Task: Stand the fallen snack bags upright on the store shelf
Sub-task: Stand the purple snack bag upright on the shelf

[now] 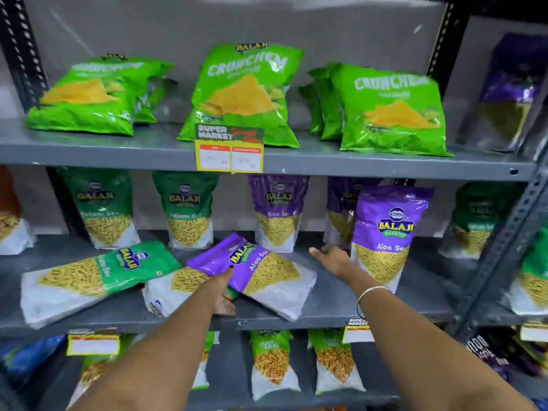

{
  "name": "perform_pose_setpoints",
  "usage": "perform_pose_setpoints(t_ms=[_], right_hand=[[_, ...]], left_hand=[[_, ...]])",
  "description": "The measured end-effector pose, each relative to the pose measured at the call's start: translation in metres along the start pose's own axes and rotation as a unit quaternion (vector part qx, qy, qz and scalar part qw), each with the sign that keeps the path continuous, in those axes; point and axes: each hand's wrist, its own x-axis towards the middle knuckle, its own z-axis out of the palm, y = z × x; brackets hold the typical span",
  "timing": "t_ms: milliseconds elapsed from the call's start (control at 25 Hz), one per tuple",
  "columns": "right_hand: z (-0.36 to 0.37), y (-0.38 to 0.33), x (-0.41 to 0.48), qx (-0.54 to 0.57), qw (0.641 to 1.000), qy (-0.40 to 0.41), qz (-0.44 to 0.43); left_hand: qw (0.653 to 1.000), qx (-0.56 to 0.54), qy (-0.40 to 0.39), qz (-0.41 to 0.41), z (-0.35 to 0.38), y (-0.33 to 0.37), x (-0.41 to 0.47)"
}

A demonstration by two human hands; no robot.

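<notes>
On the middle shelf [341,295] a purple Aloo Sev bag [267,271] lies flat, tilted, partly over a second fallen purple bag [172,289]. My left hand [221,292] grips the top bag at its near left edge, thumb on top. A green sev bag [89,277] lies flat further left. My right hand [332,259] is stretched out, fingers apart, at the lower left side of an upright purple Aloo Sev bag [385,232]; I cannot tell whether it touches the bag.
Upright green bags [103,209] and purple bags [277,212] stand along the back of the middle shelf. Green Crunchex bags [246,93] sit on the upper shelf behind a price tag [229,155]. More bags stand on the lower shelf [272,363]. A metal upright [504,247] is at the right.
</notes>
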Motion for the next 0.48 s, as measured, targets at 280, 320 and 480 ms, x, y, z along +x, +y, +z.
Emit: perform_pose_setpoints(t_ms=[280,320,480], right_hand=[[0.033,0.023,0.055,0.09,0.969,-0.229,-0.01],[0.036,0.025,0.057,0.083,0.962,-0.259,-0.004],[0.035,0.026,0.051,0.114,0.95,-0.29,0.018]], left_hand=[[0.984,-0.153,0.071,0.055,0.027,0.005,0.027],[0.983,-0.174,0.048,0.043,0.023,0.005,0.036],[0.984,-0.157,0.069,0.041,0.017,0.012,0.045]])
